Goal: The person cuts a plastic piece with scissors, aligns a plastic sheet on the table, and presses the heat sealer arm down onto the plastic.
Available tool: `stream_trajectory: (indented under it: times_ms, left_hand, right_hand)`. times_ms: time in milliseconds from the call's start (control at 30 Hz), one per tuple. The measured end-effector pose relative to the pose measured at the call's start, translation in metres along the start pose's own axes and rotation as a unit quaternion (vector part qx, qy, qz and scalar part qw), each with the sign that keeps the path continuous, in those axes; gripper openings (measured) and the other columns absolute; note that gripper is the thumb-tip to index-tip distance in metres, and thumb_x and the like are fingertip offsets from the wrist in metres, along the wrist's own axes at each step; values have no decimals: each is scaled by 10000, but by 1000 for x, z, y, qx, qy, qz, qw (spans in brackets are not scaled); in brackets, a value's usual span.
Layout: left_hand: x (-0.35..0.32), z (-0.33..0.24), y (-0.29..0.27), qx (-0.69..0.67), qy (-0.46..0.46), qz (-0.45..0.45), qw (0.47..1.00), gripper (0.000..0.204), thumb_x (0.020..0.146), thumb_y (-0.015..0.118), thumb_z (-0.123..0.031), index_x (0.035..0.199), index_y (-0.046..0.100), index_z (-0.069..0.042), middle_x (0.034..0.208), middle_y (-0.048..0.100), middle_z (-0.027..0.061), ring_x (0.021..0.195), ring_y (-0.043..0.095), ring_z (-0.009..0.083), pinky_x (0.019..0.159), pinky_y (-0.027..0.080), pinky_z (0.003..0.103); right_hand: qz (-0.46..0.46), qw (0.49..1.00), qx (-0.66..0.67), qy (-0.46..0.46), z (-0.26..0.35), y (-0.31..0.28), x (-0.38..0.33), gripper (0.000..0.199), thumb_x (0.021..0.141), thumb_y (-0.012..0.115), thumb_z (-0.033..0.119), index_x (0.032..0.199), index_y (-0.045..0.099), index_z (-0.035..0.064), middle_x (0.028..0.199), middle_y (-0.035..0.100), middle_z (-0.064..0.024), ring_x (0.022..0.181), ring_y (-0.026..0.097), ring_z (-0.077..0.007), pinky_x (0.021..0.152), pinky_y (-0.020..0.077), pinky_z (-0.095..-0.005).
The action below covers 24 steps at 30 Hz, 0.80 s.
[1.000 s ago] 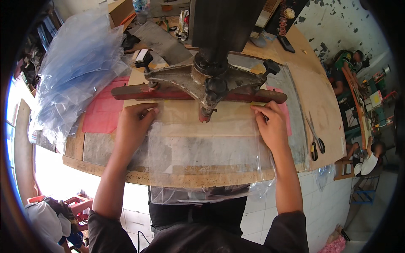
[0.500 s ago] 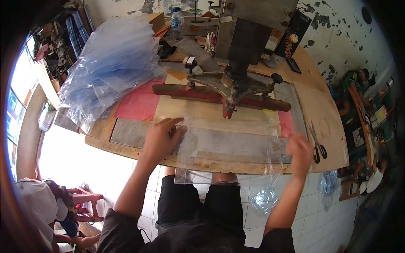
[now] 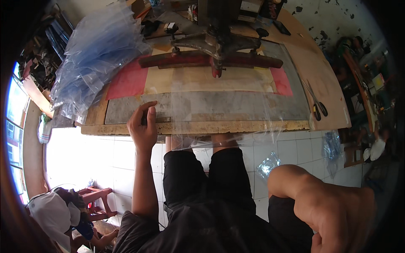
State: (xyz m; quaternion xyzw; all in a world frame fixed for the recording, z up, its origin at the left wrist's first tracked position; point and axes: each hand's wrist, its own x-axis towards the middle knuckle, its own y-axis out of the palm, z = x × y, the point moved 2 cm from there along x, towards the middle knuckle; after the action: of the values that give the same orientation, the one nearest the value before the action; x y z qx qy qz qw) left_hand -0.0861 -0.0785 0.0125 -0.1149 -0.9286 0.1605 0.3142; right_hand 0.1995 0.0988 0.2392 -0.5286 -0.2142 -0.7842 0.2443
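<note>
A clear plastic sheet (image 3: pixel 228 101) lies across the grey plate at the middle of the table, its near end hanging over the front edge above my knees. Just left of it is my left hand (image 3: pixel 142 125), raised at the table edge. Its index finger and thumb are apart with nothing seen between them. My right hand (image 3: pixel 339 213) is drawn back close to the camera at the lower right, away from the table; its back shows and its fingers are mostly hidden. Beyond the sheet, a press head's long red-brown bar (image 3: pixel 194 60) spans the yellowish and red sheets.
A tall heap of clear plastic sheets (image 3: pixel 99 55) stands at the left of the table. Black-handled scissors (image 3: pixel 318 105) lie at the right, a dark phone (image 3: pixel 281 27) farther back. Crumpled plastic (image 3: pixel 268 163) is on the floor. Another person (image 3: pixel 55 213) sits low at the left.
My right hand has left the right side of the plastic sheet and swung back toward me. My left hand has moved off the sheet, a little to the left. The view has tilted down.
</note>
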Motion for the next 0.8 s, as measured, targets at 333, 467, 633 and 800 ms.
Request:
stream_trajectory:
  times_ms: [333,467,633,800]
  left_hand:
    - [-3,3,-3,2,14,13,1000,219,1029,674,-220,1083,776,-33,742,662,71,629,542,127,632,440,302]
    - [-1,2,0,13,18,19,1000,213,1019,684,-217,1082,777,-36,741,661,70,628,549,134,636,446,303]
    - [-1,6,1,-5,19,12,1000,193,1001,700,-199,1078,777,-40,721,640,66,618,552,144,633,452,313]
    - [-1,4,0,5,26,12,1000,178,997,702,-185,1075,779,-45,691,608,65,597,541,149,619,447,316]
  right_hand:
    - [17,993,112,-16,-8,19,5,587,1065,524,337,592,660,18,649,683,-149,539,660,-260,610,629,-433]
    - [5,997,81,-15,-25,11,17,600,1084,508,311,583,643,11,593,658,-101,493,637,-211,494,547,-362]
    - [-16,997,46,-59,-38,8,18,571,1082,493,259,590,639,10,596,651,-95,520,651,-216,524,572,-345]
    - [-61,993,-12,-103,-41,11,18,545,1080,479,208,597,635,9,600,643,-88,547,666,-222,553,596,-327]
